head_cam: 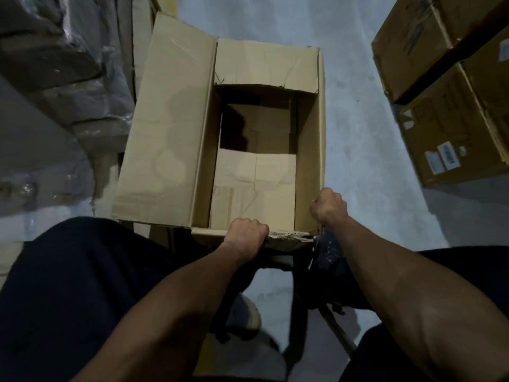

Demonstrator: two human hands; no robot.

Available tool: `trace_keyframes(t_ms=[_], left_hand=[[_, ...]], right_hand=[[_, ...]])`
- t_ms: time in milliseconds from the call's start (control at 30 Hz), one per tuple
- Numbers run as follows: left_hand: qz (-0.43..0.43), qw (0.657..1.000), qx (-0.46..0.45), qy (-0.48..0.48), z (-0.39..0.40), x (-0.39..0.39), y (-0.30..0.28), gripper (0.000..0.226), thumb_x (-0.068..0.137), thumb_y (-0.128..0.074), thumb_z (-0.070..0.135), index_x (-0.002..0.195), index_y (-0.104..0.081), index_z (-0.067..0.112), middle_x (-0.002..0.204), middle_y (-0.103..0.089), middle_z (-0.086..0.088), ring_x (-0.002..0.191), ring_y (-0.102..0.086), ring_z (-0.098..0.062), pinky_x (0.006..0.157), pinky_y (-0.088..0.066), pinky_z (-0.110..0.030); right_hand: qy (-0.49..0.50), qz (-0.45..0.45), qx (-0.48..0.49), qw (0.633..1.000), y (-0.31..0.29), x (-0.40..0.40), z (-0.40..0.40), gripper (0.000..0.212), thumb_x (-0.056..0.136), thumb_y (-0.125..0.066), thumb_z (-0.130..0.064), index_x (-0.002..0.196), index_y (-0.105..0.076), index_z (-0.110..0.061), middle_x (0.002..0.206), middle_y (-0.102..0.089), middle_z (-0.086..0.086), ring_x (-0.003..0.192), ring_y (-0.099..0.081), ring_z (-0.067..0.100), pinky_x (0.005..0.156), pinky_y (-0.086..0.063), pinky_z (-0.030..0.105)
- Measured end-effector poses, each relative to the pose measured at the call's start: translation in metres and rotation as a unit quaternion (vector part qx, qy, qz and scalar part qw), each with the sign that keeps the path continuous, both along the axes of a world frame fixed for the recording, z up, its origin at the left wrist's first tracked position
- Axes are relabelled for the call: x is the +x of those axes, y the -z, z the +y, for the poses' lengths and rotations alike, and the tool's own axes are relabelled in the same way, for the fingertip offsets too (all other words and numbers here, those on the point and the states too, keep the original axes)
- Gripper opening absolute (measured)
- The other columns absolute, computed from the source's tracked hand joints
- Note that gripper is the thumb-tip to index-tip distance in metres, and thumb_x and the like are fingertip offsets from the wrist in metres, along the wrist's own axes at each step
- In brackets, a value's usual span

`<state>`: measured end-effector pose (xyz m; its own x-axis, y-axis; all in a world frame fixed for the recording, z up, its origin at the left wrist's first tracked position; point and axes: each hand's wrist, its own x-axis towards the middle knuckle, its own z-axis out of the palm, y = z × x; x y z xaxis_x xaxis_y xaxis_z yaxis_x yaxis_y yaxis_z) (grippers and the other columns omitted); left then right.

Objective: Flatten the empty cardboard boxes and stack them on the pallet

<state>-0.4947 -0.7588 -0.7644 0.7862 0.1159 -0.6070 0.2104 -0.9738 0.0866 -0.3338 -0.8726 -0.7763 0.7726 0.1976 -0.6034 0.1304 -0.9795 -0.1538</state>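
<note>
An empty open cardboard box stands on the floor in front of me, its top flaps folded outward and its taped bottom visible inside. My left hand grips the torn near flap at the box's front edge, fingers curled over it. My right hand grips the near right corner of the box's right wall. No pallet is identifiable in view.
Plastic-wrapped goods crowd the left side. Two closed labelled cartons are stacked at the right. Grey concrete floor lies between box and cartons. My dark trousers and a shoe fill the bottom.
</note>
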Motion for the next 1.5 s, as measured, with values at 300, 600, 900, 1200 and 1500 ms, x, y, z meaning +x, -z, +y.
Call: trace_keyframes(t_ms=[300,600,900,1200,1500], left_hand=[[0.039,0.997,-0.063,0.004,-0.015,-0.034,-0.006,0.039,0.093,-0.059,0.051,0.110,-0.064,0.016,0.112,-0.068,-0.010,0.100,-0.063,-0.029,0.073,-0.040,-0.031],[-0.016,0.995,-0.097,-0.032,0.050,0.024,-0.008,0.066,0.090,-0.047,0.070,0.132,-0.058,0.019,0.120,-0.068,-0.002,0.103,-0.063,-0.022,0.088,-0.053,-0.038],[-0.257,0.961,0.090,-0.054,0.156,0.163,-0.013,0.080,0.090,-0.065,0.034,0.153,-0.023,0.009,0.157,-0.029,-0.012,0.145,-0.028,-0.028,0.116,-0.032,-0.038],[-0.229,0.963,0.134,-0.053,0.198,0.220,0.006,0.063,0.096,-0.052,0.006,0.152,-0.023,0.004,0.162,-0.021,-0.017,0.149,-0.023,-0.032,0.119,-0.024,-0.037],[-0.401,0.890,0.215,0.020,0.248,0.268,-0.047,0.029,0.074,-0.068,0.007,0.102,-0.061,0.009,0.087,-0.065,-0.014,0.077,-0.061,-0.035,0.065,-0.031,-0.039]], right_hand=[[0.007,0.007,-0.035,0.999,-0.016,-0.046,-0.023,0.025,0.099,-0.056,-0.014,0.121,-0.057,-0.003,0.121,-0.061,0.018,0.112,-0.059,0.036,0.086,-0.049,0.038],[0.008,-0.079,0.008,0.997,-0.021,0.006,0.022,0.037,0.099,-0.052,-0.030,0.128,-0.049,-0.007,0.121,-0.060,0.014,0.109,-0.060,0.033,0.086,-0.051,0.042],[0.071,-0.066,0.057,0.994,-0.011,0.114,0.097,0.065,0.095,-0.061,-0.033,0.145,-0.034,-0.004,0.142,-0.045,0.019,0.128,-0.048,0.038,0.095,-0.046,0.045],[0.104,-0.056,0.083,0.990,0.027,0.114,0.103,0.051,0.097,-0.062,-0.016,0.140,-0.036,-0.015,0.121,-0.060,0.015,0.109,-0.060,0.035,0.075,-0.045,0.037],[0.107,-0.045,0.063,0.991,0.015,0.111,0.109,0.050,0.097,-0.061,-0.017,0.142,-0.038,-0.015,0.116,-0.063,0.013,0.097,-0.062,0.029,0.070,-0.047,0.033]])
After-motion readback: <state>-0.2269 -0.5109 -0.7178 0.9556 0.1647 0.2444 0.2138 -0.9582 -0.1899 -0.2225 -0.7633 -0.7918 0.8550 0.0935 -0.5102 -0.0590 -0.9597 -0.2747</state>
